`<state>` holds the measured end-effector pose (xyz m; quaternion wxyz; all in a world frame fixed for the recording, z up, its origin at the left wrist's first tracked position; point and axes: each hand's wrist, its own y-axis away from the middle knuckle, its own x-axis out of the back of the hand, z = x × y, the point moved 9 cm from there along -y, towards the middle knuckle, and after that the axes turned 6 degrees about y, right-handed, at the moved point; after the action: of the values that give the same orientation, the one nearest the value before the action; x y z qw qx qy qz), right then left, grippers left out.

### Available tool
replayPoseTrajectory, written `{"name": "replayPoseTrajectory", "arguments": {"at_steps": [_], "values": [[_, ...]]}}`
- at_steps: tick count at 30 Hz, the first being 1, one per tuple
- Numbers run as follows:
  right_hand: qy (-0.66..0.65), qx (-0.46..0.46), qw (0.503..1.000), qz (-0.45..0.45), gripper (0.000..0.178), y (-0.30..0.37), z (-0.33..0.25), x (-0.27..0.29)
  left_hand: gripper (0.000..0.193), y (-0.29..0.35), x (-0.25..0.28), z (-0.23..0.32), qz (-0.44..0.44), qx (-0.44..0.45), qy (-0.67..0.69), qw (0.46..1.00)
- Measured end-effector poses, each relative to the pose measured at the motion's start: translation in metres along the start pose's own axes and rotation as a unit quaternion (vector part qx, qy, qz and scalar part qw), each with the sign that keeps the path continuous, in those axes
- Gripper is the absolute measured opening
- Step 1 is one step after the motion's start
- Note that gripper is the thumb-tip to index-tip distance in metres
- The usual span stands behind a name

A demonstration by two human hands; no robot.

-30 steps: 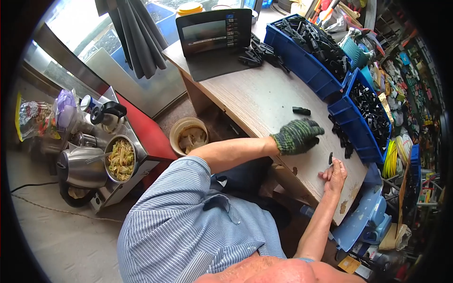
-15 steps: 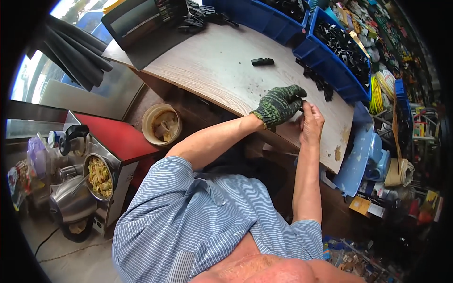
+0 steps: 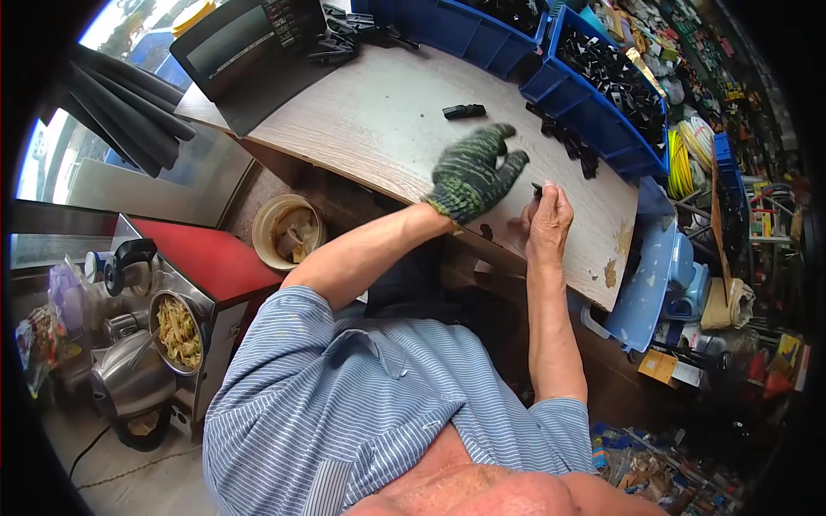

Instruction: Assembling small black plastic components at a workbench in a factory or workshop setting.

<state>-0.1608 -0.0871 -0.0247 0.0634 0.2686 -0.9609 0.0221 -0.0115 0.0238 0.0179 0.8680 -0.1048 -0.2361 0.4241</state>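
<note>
Head view. The left hand [image 3: 475,174], in a dark green knitted glove, hovers above the pale desk [image 3: 353,129], its forearm slanting in across the near edge; fingers and thumb point up and to the right, parted, with nothing visible between them. The bare right hand [image 3: 549,219] is raised just beside it, forearm nearly vertical in the frame, thumb and fingers pinched about a small black part [image 3: 538,191], whose detail is too small to tell. Beyond the glove lies a black piece [image 3: 465,112]; further black pieces [image 3: 568,144] line the blue bin [image 3: 564,101].
</note>
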Motion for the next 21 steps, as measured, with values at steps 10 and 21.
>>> {"name": "replayPoseTrajectory", "arguments": {"at_steps": [10, 21], "values": [[-0.115, -0.084, 0.988, 0.059, 0.042, 0.007, 0.0, 0.004, 0.019, -0.04, 0.02, -0.024, -0.072, -0.179, -0.274, 0.942], [-0.122, -0.056, 0.98, 0.15, 0.034, 0.004, 0.008, 0.022, 0.022, 0.021, -0.045, 0.02, -0.222, -0.076, 0.116, 0.965]]}}
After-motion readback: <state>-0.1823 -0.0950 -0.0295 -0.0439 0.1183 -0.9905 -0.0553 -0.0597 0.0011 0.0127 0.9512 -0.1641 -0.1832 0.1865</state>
